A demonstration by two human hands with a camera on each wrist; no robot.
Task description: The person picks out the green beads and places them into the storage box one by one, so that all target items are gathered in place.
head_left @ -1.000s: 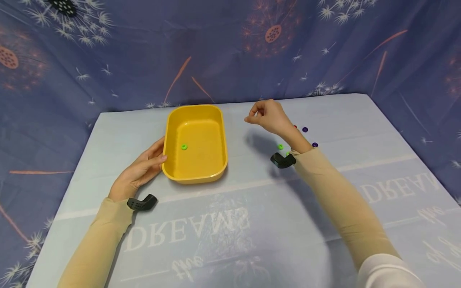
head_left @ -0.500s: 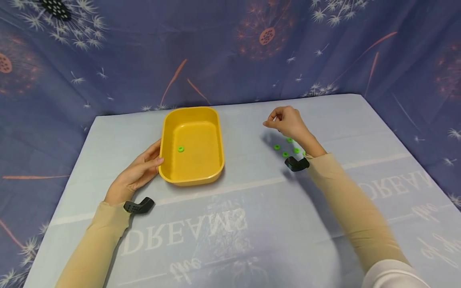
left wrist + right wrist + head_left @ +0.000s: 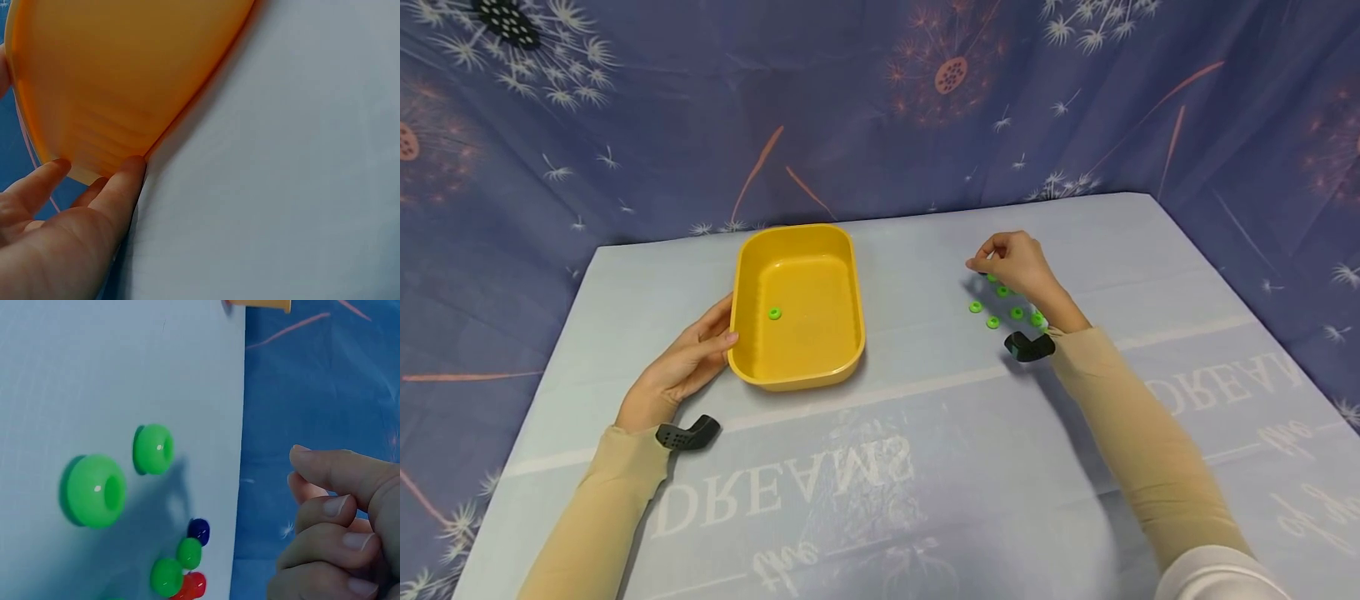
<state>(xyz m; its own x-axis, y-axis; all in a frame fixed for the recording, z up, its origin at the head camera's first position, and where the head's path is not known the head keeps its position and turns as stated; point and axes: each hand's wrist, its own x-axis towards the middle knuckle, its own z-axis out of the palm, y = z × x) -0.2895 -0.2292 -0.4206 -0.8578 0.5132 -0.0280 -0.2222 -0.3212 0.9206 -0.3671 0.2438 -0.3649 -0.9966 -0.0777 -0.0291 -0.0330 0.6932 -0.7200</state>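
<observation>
A yellow tray [image 3: 797, 329] stands left of the table's middle, with one green bead [image 3: 775, 313] inside. My left hand [image 3: 681, 371] holds its left side, thumb at the rim and fingers along the outer wall; in the left wrist view the fingertips touch the tray wall [image 3: 125, 75]. Above the loose beads hovers my right hand [image 3: 1018, 265], fingers loosely curled, with nothing visible between thumb and forefinger. Below it lie several green beads [image 3: 993, 322]. The right wrist view also shows a dark blue bead [image 3: 199, 531] and red beads [image 3: 197, 584], partly overlapped by green ones.
A pale blue cloth with printed lettering [image 3: 782, 479] covers the table. Behind its far edge hangs a dark blue curtain [image 3: 850, 108] with dandelion prints. A black wrist device [image 3: 688, 433] sits on the left wrist, another black device [image 3: 1030, 346] on the right.
My right hand has moved right and lower, from beside the tray to over the beads. The left hand stays at the tray, and the view has shifted slightly.
</observation>
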